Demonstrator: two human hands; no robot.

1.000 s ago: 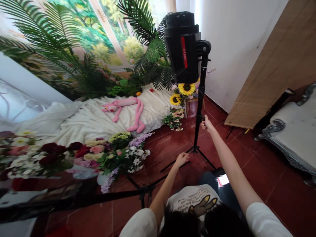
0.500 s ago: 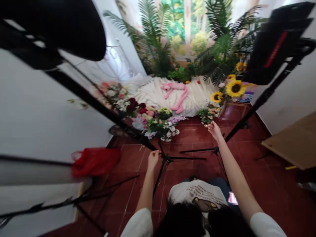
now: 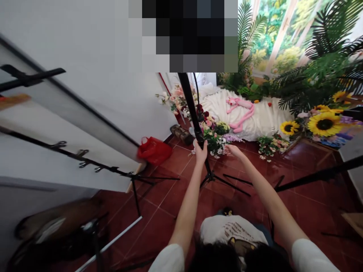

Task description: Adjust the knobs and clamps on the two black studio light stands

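Note:
My left hand is wrapped round the black pole of a light stand, a little above its spread legs. To the right of the pole, my right hand is in the air with its fingers loosely stretched towards the stand, holding nothing that I can see. Behind both hands lies a bunch of mixed flowers on the floor. The top of the stand is hidden by a blurred block.
A pink plush toy lies on a white cloth, with sunflowers at the right. On the left are a red bag and a black backdrop bar with clips. A second stand slants in at the right.
The view has turned left. My left hand has moved up onto the light stand's pole and closed round it. My right hand has come left, away from the small flowers, towards the stand.

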